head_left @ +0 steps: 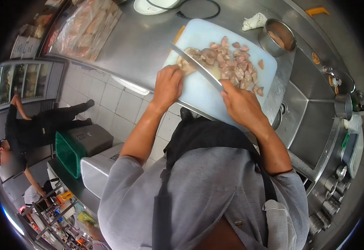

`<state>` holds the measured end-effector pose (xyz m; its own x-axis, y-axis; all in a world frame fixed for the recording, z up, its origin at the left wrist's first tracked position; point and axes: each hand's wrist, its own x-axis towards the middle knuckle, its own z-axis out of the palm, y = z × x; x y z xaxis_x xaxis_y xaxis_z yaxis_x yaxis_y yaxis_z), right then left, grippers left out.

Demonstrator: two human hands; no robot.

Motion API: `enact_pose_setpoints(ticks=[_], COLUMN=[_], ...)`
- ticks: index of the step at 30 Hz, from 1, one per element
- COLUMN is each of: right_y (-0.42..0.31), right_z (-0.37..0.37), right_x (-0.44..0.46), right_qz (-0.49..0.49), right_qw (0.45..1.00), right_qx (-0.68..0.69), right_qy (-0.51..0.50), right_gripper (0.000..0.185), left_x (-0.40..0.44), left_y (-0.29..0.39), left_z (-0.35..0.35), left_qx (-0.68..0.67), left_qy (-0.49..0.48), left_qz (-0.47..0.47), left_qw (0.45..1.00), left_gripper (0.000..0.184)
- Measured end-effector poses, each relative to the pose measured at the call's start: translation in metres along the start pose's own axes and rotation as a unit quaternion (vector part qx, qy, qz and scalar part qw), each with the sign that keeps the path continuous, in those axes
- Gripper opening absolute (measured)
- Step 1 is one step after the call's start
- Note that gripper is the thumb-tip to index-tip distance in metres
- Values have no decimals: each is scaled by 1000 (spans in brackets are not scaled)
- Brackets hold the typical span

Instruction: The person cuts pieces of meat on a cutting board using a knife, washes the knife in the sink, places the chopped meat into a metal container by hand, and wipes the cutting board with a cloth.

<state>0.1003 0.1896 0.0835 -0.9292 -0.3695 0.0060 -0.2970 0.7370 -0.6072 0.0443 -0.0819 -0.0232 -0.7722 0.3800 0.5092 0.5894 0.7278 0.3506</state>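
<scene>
A long knife [203,71] is in my right hand [239,101], its fingers wrapped round the handle. The blade crosses a larger piece of meat [186,64] on the white cutting board [194,89]. My left hand [168,83] rests at the board's left edge with its fingers closed on that meat, beside the blade. Many small chunks of cut meat [238,66] lie to the right of the knife. Under the blade, the contact between edge and meat is partly hidden.
Right of the board stand a metal pot [277,37] and a sink [311,121]. A crumpled cloth [255,21] and a black cable [198,17] lie beyond it. Bagged goods [86,31] sit at left. Another person [36,125] stands farther left, near a green bin [68,154].
</scene>
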Motion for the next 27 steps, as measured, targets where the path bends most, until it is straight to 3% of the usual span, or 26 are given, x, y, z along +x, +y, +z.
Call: enact_pose_setpoints(ticks=[7,13,19,21,27], right_y=[4,-6,6,21,8], right_z=[30,50,24,18,-8], right_x=[45,93,21,-8,-21], right_qz=[52,34,96,107,78], right_qw=[986,990,976,976,992], right_qx=[-101,-77,-113,-119,-57], right_qy=[-123,-116,-157,-145,-85], right_gripper=[23,25,25,25,24], left_x=[3,2,-6,-11,-15], left_y=[-8,-11,-18,-20,-24], left_z=[-2,-8,-12,-15,-14], left_qx=[-32,-28,-69,-73,-61], left_qy=[-22,-47,-7,-20,-56], left_qz=[-25,-51,-55,-77,-16], left_qw=[999,997,996,994,996], left_gripper=[30,28,27,30,33])
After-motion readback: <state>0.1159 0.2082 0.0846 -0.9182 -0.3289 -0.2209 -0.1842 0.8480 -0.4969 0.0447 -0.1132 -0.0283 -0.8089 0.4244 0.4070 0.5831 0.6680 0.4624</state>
